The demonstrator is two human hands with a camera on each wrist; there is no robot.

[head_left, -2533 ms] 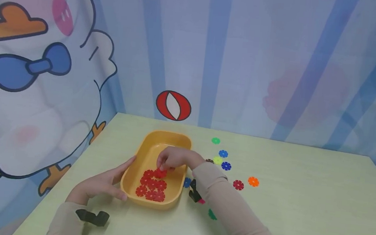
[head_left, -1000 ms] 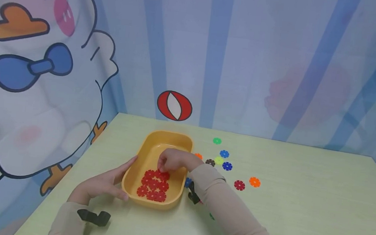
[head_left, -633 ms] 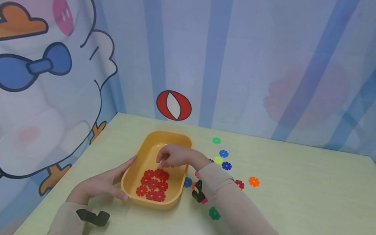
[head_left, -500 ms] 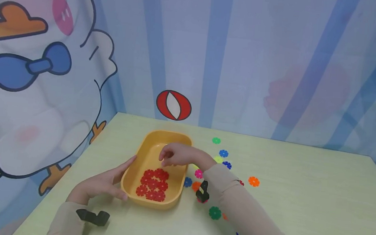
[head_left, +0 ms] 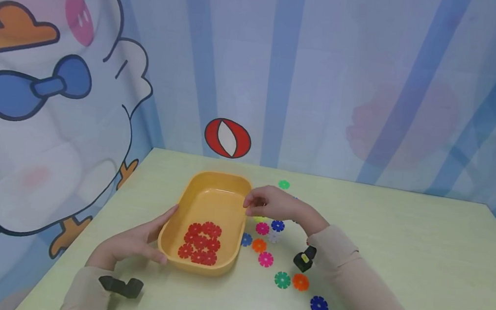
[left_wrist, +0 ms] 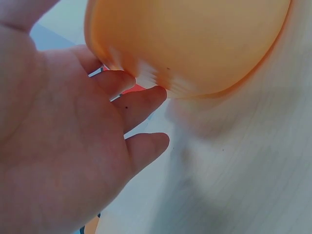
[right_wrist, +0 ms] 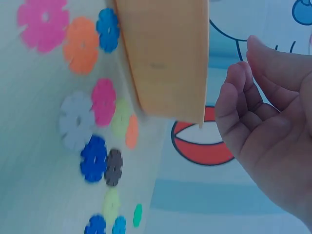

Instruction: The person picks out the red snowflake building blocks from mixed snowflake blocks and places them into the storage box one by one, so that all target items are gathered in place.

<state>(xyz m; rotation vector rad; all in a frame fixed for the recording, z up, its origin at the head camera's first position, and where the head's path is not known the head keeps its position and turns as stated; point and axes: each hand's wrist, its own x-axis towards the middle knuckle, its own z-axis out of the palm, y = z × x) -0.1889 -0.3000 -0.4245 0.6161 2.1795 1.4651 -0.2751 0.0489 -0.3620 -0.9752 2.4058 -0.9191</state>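
Observation:
A yellow tray stands on the table, and a cluster of red flower-shaped plastic discs lies at its near end. My left hand rests against the tray's left side, thumb near the close corner and fingers spread along the wall. In the left wrist view, its fairly straight fingers touch the outside of the tray. At the tray's right rim, my right hand hovers with loosely bent fingers. The right wrist view shows nothing between its thumb and fingers.
Loose discs in several colours lie on the table right of the tray, among them a green disc, an orange disc and a dark blue disc. A printed curtain hangs behind the table.
My right hand has let go of a red disc among the others in the tray, risen and moved right to the rim. More table discs show now. The left hand has stayed put.

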